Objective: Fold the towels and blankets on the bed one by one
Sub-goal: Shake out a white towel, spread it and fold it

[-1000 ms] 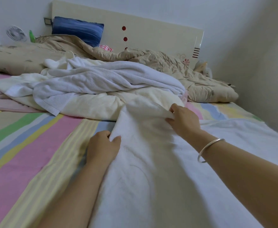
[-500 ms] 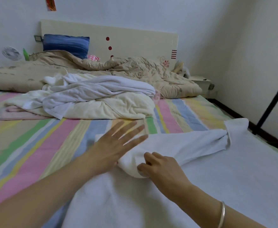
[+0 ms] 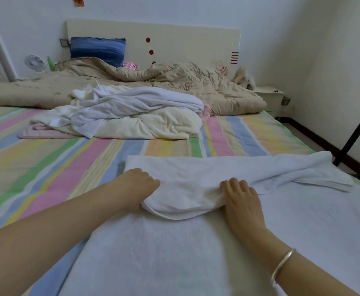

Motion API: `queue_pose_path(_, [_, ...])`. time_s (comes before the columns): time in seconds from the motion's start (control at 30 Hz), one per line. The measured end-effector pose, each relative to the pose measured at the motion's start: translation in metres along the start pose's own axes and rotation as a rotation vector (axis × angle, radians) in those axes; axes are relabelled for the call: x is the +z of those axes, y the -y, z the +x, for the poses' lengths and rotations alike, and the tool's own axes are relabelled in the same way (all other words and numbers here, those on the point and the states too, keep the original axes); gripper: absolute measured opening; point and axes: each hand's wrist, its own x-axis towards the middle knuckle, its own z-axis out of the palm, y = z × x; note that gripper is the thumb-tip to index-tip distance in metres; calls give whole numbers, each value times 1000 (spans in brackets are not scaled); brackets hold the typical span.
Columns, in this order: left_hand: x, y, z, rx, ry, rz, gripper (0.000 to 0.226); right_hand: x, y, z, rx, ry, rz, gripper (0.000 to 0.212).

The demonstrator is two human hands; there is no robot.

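A: Fingers (image 3: 148, 177) of the left hand (image 3: 135, 188) are recorded as curled, tips buried in the fold of the white towel (image 3: 196, 174). The cloth is gripped at the left end of that fold.

B: Confirmed. Fingers (image 3: 235, 184) of the right hand (image 3: 244, 201) are likewise bent over the fold at its right end, and cloth is seen bunched beneath them, so a grip is noted there too. A silver bangle (image 3: 282, 265) is worn on that wrist.

A: Position of the towel is requested.

B: It is spread on the near part of the striped sheet (image 3: 68, 167), right of centre. Its far portion is doubled back toward the near side, so a rounded folded edge is held between the two hands. The far right corner is seen rumpled, near the bed's right edge.

A: Other linen?

B: A loose pile (image 3: 132, 118) of white and cream towels and blankets is logged farther up the bed, well apart from the towel in hand. A pink piece (image 3: 38, 133) is visible under its left side. Beyond it, a beige quilt (image 3: 174, 82) is heaped across the far end, against the headboard (image 3: 185, 39). A blue pillow (image 3: 98, 49) is propped at the headboard's left.

A: Surroundings?

B: A small white fan (image 3: 35, 63) is noted at far left, a nightstand (image 3: 268, 95) at far right, and a black slanted bar (image 3: 356, 129) at the right edge.
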Motion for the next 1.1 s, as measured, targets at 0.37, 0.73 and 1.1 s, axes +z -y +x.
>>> queue_pose_path(0.37, [52, -2, -49, -116, -492, -193, 49, 3, -44, -1, 386, 47, 432, 14])
queue_pose_path(0.73, [65, -30, -56, -572, -682, -421, 39, -25, -74, 40, -121, -187, 361, 29])
queue_pose_path(1.1, [79, -49, -62, -731, -664, -481, 49, 28, -125, 18, -195, -2, -166, 24])
